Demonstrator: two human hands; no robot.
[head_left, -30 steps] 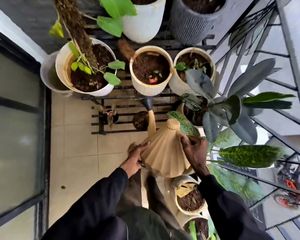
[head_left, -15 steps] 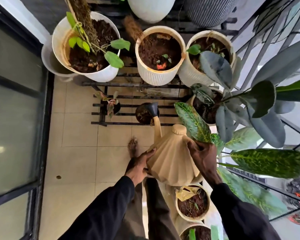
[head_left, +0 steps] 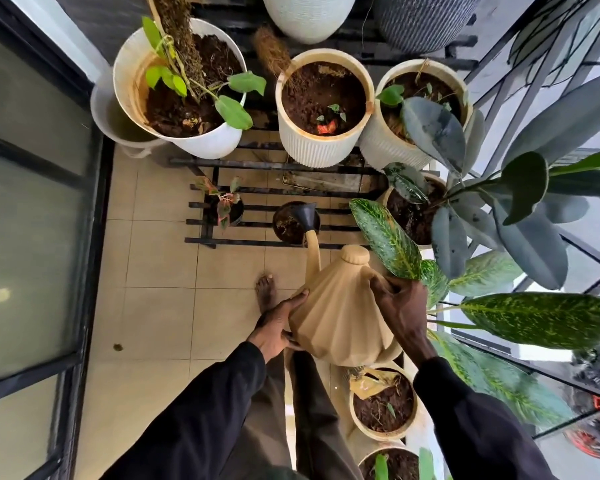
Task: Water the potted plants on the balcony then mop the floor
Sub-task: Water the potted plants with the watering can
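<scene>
Two hands: both on the can (head_left: 340, 317), held low over the tiles (head_left: 160, 265) by my foot (head_left: 267, 294).
Left hand (head_left: 278, 329): fingers straight, pressed flat to the can's left side, propping it.
Right hand (head_left: 400, 306): fingers curled tight round the can's top right, where I take the handle to be; it is hidden under my hand.
Rose (head_left: 307, 216): over the right rim of the small pot (head_left: 288, 225) on the low rack (head_left: 243, 242).
Change: a second ago the rose stood beyond that pot, toward the ribbed pot (head_left: 321, 147); now it has drawn back onto it.
Water: no stream I can make out.
Meaning: aim looks settled, so I judge pouring here is next; mopping is far off.
</scene>
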